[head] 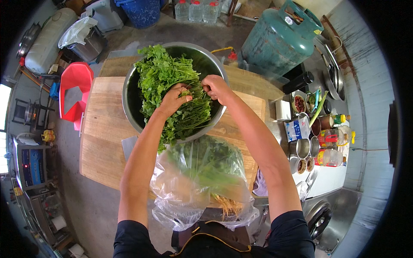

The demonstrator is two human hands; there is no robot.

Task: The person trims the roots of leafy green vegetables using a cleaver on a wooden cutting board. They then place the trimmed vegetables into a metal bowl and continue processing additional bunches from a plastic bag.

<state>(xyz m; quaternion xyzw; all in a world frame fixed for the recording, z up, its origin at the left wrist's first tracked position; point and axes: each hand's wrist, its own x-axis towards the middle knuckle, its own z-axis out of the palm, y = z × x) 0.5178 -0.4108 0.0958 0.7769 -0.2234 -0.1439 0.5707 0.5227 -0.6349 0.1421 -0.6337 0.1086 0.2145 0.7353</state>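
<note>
A large bunch of leafy green herbs, likely coriander (153, 69), fills much of a steel bowl (222, 72) on the wooden board. Its leaves lie to the left and its stems point right. My left hand (176, 99) grips the middle of the bunch, thumb on the stems. At the stem ends, my right hand (215, 86) has its fingers curled in on the stems; its fingertips are partly hidden. Nearer my body lies a clear plastic bag (180, 193) with more herbs inside, pale roots (229, 206) at its lower right.
Beneath my left forearm a flat metal blade (129, 146) shows partly on the wooden board (103, 129). A red plastic stool (75, 72) stands left. A green gas cylinder (274, 42) is at back right. Seasoning pots (302, 148) and bottles (329, 157) line the right counter.
</note>
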